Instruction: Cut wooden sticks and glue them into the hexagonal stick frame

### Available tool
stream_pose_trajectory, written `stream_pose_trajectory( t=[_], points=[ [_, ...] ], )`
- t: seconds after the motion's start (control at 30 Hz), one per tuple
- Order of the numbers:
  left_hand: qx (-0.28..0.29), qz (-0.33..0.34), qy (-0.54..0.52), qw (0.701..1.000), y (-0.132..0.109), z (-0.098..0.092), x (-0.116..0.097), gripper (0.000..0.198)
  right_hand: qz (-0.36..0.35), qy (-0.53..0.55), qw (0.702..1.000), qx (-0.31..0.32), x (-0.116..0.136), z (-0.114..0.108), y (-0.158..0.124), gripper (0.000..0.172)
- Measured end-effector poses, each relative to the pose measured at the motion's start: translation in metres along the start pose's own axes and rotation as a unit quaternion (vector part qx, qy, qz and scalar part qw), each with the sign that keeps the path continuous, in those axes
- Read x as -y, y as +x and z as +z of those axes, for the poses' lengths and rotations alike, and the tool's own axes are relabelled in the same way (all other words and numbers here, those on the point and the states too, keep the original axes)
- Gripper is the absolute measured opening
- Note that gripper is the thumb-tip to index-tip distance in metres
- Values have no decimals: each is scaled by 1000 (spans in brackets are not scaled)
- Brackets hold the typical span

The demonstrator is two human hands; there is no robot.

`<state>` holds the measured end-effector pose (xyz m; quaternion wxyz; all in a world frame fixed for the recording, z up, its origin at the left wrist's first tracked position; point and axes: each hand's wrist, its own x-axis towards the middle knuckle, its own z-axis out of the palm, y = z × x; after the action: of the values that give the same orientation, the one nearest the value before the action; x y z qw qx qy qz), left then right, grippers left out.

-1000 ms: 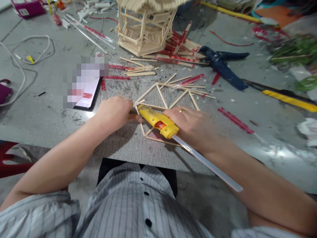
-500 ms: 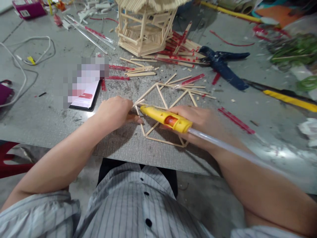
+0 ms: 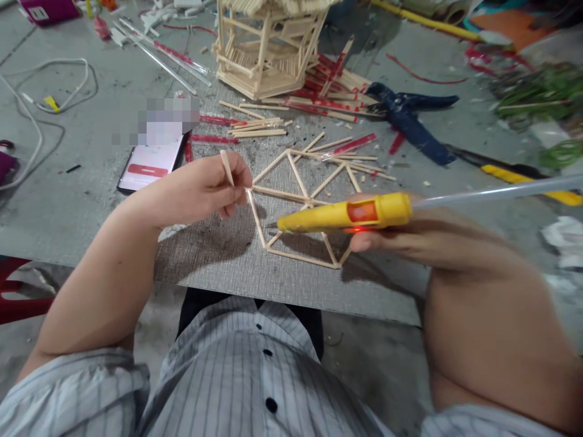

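A hexagonal frame of thin wooden sticks [image 3: 300,260], with spokes meeting at its middle, lies on the table near the front edge. My left hand [image 3: 212,185] is closed on a short wooden stick [image 3: 226,168] pointing upward from its fingers, just beside the frame's left corner. In my right hand [image 3: 387,238] is a yellow hot glue gun [image 3: 328,217], gripped above the frame. Its dark nozzle points left, over the frame's left part, apart from my left hand. A clear glue stick [image 3: 483,192] sticks out of its back. The gun hides some of the frame's right side.
A wooden stick pavilion [image 3: 259,60] stands at the back, near loose sticks [image 3: 257,128] and red-wrapped sticks [image 3: 328,103]. Dark blue pliers [image 3: 410,121] and a yellow cutter knife [image 3: 510,176] lie right. A phone [image 3: 152,159] and white cable [image 3: 86,79] lie left.
My right hand has swung the glue gun right and toward me, away from the frame's left corner. My left hand has lifted and turned, tilting its stick upright.
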<state>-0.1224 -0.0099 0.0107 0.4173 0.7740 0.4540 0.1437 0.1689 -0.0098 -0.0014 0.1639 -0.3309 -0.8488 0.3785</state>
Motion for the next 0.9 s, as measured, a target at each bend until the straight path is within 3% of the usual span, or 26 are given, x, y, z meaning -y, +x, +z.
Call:
stream_pose_trajectory(
  t=[0.1,0.23,0.33,0.43,0.5,0.7,0.8,0.9],
  points=[
    [0,60,-40,997,3,4,9,11,35,4,999,23,-9,-9,-9,52],
    [-133,74,-63,986,10,11,19,16,70,-4,997,-17,-25,-19,-20,48],
    [-231,102,51,966,13,14,20,10,74,-5,996,-45,-31,-25,-21,45],
    [-279,129,220,926,10,16,13,21,75,25,996,-41,-34,-27,-19,43],
    [-279,144,309,898,3,19,6,24,83,51,994,-44,-35,-25,-16,43],
    [-178,224,485,826,-24,37,5,34,116,185,967,-128,-28,-8,-3,53],
    [-175,251,527,793,-30,43,14,33,137,232,954,-127,-24,-2,3,59],
    [-188,254,539,781,-30,47,21,32,157,255,945,-128,-24,0,6,63]
  ],
)
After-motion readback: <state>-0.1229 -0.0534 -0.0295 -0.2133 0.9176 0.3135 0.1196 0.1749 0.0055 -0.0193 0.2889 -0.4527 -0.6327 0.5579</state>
